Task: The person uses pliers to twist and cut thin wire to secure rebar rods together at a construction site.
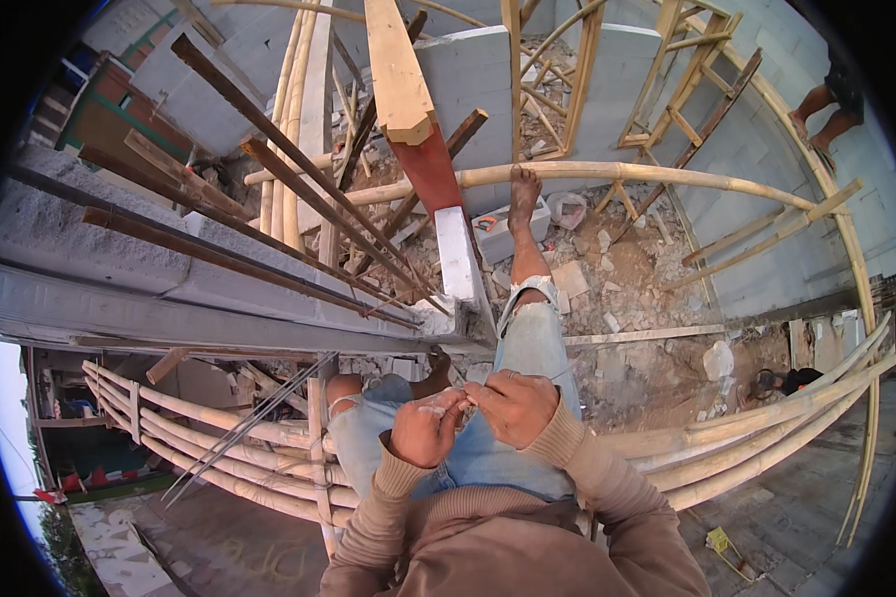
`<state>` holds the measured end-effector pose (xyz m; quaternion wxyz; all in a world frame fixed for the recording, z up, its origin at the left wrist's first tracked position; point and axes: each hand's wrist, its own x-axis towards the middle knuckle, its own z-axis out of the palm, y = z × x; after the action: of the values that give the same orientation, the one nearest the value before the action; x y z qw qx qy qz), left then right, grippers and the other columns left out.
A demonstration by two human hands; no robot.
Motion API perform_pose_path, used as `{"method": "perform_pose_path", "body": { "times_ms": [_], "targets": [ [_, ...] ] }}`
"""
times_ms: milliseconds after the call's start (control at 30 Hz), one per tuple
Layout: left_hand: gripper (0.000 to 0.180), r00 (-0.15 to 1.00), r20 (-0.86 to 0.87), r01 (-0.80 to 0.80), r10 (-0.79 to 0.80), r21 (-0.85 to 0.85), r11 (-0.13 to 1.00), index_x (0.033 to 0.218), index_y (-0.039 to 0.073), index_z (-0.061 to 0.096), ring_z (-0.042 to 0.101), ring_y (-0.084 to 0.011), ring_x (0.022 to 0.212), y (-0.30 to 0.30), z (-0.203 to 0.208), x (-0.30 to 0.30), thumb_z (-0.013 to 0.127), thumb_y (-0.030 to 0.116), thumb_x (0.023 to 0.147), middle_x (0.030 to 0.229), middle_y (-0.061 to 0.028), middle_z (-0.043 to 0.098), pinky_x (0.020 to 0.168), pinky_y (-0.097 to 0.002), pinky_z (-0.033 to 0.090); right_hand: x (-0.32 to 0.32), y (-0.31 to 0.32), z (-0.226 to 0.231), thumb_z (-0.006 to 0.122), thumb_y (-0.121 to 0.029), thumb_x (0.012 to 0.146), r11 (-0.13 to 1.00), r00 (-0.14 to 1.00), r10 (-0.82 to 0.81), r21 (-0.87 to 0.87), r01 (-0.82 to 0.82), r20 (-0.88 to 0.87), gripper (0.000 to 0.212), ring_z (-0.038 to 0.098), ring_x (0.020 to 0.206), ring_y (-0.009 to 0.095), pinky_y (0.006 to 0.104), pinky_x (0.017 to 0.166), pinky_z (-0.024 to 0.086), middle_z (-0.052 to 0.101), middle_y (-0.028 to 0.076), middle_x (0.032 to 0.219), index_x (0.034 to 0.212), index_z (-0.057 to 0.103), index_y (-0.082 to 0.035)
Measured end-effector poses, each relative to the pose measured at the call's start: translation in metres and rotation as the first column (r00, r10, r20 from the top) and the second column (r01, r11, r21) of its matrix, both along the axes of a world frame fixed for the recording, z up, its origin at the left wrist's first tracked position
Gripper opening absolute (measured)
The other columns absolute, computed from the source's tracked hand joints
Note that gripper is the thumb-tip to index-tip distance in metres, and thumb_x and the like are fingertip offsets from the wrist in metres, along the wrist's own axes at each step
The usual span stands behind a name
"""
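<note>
We see one bare left hand and one bare right hand near centre, the wearer's two bare feet, one pair of torn light-blue jeans, and four long rust-brown bars far left. Both hands curl closed above the jeans, forearms angled inward, fingertips pinched together; anything gripped there is too small for us to identify.

Thin metal rods lay across pale bamboo poles at lower left. Dark brown bars slanted at upper left. Rubble lay below a curved bamboo pole. Another person's bare legs showed at upper right, a yellow object at lower right.
</note>
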<state>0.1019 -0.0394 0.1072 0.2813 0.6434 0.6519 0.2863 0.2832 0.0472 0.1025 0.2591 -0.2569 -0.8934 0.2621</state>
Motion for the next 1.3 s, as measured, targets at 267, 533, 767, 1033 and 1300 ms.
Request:
{"method": "perform_pose_path", "body": {
  "times_ms": [267, 533, 767, 1033, 1300],
  "targets": [
    [0.023, 0.84, 0.116, -0.53, 0.531, -0.036, 0.847, 0.107, -0.001, 0.067, 0.068, -0.0204, 0.077, 0.022, -0.02, -0.007, 0.068, 0.016, 0.092, 0.087, -0.0129, 0.069, 0.068, -0.0313, 0.052, 0.036, 0.029, -0.015, 0.066, -0.016, 0.09, 0.926, 0.942, -0.331, -0.208, 0.315, -0.048, 0.01, 0.057, 0.059, 0.028, 0.0386, 0.052, 0.044, 0.055, 0.01, 0.071, 0.093, 0.071, -0.008],
    [0.041, 0.664, 0.105, -0.651, 0.74, 0.569, 0.503, 0.13, -0.003, 0.056, 0.064, -0.0225, 0.1, 0.034, 0.064, -0.037, 0.066, 0.005, 0.09, 0.119, -0.0167, 0.063, 0.081, -0.0325, 0.054, 0.023, 0.017, -0.036, 0.066, -0.014, 0.092, 0.827, 0.88, -0.466, -0.399, 0.396, -0.09, 0.011, 0.047, 0.049, 0.023, 0.035, 0.049, 0.038, 0.051, 0.01, 0.063, 0.091, 0.071, -0.004],
    [0.049, 0.67, 0.116, -0.423, 0.733, 0.872, 0.249, 0.126, -0.008, 0.056, 0.071, -0.0277, 0.097, 0.085, 0.153, -0.059, 0.077, 0.0, 0.082, 0.111, -0.0205, 0.069, 0.081, -0.0352, 0.058, -0.009, 0.008, -0.024, 0.069, -0.011, 0.09, 0.875, 0.897, -0.381, -0.401, 0.27, -0.226, 0.01, 0.045, 0.048, 0.017, 0.0314, 0.047, 0.035, 0.052, 0.008, 0.062, 0.09, 0.071, -0.001],
    [0.021, 0.697, 0.276, -0.537, 0.662, 0.813, 0.227, 0.109, -0.009, 0.067, 0.072, -0.0214, 0.085, 0.103, 0.171, -0.075, 0.068, -0.002, 0.088, 0.091, -0.0157, 0.073, 0.077, -0.0318, 0.058, -0.001, 0.001, -0.028, 0.069, -0.015, 0.09, 0.87, 0.898, -0.382, -0.413, 0.27, -0.219, 0.013, 0.051, 0.049, 0.021, 0.0335, 0.048, 0.039, 0.055, 0.01, 0.063, 0.09, 0.072, -0.002],
    [0.025, 0.765, 0.405, -0.601, 0.501, 0.728, 0.33, 0.114, -0.014, 0.062, 0.071, -0.021, 0.089, 0.1, 0.174, -0.073, 0.064, -0.001, 0.093, 0.095, -0.0181, 0.071, 0.081, -0.0313, 0.059, 0.002, 0.001, -0.031, 0.069, -0.012, 0.09, 0.871, 0.866, -0.404, -0.414, 0.266, -0.294, 0.013, 0.049, 0.05, 0.019, 0.0328, 0.049, 0.039, 0.053, 0.01, 0.061, 0.092, 0.072, 0.0]
  ]
}}
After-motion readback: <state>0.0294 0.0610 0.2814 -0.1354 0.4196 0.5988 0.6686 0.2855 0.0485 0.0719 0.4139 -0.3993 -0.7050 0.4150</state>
